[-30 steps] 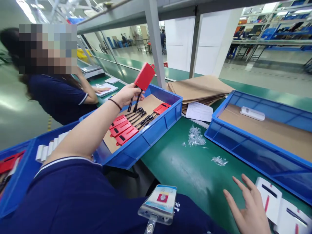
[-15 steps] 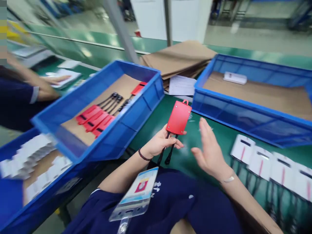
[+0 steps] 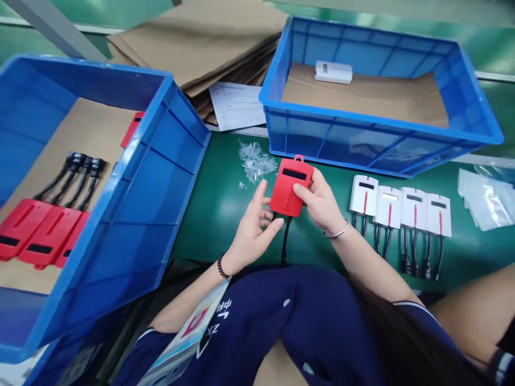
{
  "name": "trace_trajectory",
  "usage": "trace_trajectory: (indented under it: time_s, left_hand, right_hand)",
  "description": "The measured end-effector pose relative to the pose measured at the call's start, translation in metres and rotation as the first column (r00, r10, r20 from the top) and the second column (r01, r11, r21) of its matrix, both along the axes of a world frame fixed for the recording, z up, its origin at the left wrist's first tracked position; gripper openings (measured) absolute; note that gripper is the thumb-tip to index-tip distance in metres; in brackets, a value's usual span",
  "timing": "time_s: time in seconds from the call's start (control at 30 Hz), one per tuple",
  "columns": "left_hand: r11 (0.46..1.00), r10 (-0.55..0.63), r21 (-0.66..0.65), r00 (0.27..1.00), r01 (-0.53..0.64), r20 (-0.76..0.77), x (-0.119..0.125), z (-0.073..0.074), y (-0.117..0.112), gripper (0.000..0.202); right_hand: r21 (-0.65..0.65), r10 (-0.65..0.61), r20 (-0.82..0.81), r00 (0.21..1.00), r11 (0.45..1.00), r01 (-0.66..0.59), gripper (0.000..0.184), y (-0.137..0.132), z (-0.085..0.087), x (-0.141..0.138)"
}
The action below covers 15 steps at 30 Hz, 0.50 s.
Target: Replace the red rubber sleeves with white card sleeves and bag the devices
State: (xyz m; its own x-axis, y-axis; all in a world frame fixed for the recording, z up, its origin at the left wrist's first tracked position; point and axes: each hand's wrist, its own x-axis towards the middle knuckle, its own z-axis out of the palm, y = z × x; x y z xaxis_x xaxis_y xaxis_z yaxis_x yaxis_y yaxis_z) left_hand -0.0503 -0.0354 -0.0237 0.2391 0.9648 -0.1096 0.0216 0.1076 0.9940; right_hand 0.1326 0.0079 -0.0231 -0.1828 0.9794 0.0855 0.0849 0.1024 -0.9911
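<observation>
A red plastic device (image 3: 286, 195) with a dark display window, a hanging loop on top and black cables below is held over the green bench. My right hand (image 3: 322, 206) grips it from the right, thumb across its front face. Beside its lower left edge is my left hand (image 3: 253, 230), fingers apart; whether the fingertips touch the device is hard to tell. Small clear plastic pieces (image 3: 257, 162) lie in a heap just behind my left hand. To the right, several white devices (image 3: 414, 208) with red stripes and black cables lie in a row.
A blue crate (image 3: 161, 161) on the left holds several red devices (image 3: 50, 230). Another blue crate (image 3: 374, 126) at the back contains a white device (image 3: 333, 72) on cardboard. Cardboard sheets (image 3: 201, 37) and a paper (image 3: 237, 104) sit between them. Clear bags (image 3: 488, 198) lie right.
The red device has passed from my left hand to my right and now shows its display side instead of its screwed back. My left fingers have opened. The view has turned right and down.
</observation>
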Motion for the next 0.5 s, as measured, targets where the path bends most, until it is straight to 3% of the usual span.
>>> trace_trajectory:
  time_s: [0.07,0.13,0.2,0.27,0.33,0.4,0.5]
  left_hand:
    - [0.998,0.041,-0.045,0.992,-0.036,0.116,0.008,-0.002,0.004,0.088]
    - [0.979,0.007,-0.195,0.952,0.056,0.306,0.014,-0.003,0.011,0.081]
    - [0.934,-0.007,-0.319,0.901,0.161,0.434,0.016,-0.004,0.017,0.072]
    - [0.905,-0.009,-0.373,0.883,0.207,0.469,0.013,-0.003,0.022,0.068]
    - [0.894,-0.025,-0.386,0.887,0.226,0.460,0.007,-0.001,0.025,0.067]
    - [0.883,-0.044,-0.402,0.894,0.243,0.446,0.001,0.002,0.027,0.066]
    - [0.872,-0.070,-0.409,0.895,0.270,0.440,-0.004,0.004,0.029,0.069]
  right_hand:
    - [-0.077,0.023,-0.080,0.996,0.997,-0.029,0.064,0.001,-0.007,-0.007]
    - [-0.090,0.060,-0.076,0.995,0.994,-0.067,0.066,0.002,-0.013,-0.009]
    - [-0.009,0.010,0.050,0.999,1.000,-0.009,0.070,0.002,-0.014,-0.006]
    - [0.164,-0.133,0.235,0.963,0.982,0.095,0.063,0.004,-0.008,0.001]
    - [0.329,-0.245,0.360,0.900,0.936,0.123,0.039,0.007,0.000,0.009]
    - [0.403,-0.249,0.407,0.879,0.912,0.072,0.019,0.011,0.008,0.013]
    - [0.410,-0.221,0.391,0.893,0.911,0.046,0.018,0.018,0.014,0.010]
